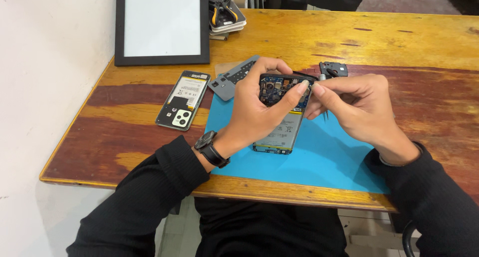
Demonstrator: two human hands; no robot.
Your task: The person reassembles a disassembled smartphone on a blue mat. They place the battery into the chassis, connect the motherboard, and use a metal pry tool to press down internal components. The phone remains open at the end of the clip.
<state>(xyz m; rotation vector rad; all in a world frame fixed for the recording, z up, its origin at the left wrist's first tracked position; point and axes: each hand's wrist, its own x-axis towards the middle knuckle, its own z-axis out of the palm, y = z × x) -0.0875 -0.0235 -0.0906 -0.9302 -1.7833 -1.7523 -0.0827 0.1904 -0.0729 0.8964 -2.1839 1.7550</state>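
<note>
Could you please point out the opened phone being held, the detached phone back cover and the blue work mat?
opened phone (279, 129), head view, on its exposed battery.
detached phone back cover (183, 100), head view, on its inner face.
blue work mat (329, 159), head view, on a bare part.

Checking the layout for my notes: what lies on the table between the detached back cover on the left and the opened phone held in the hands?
In the head view, only bare wooden table and the blue mat's left edge separate the back cover from the opened phone; the grey plate sits farther back.

Opened phone (279, 122) on mat (324, 157) — back cover (182, 100) left, frame (162, 25) behind.
</note>
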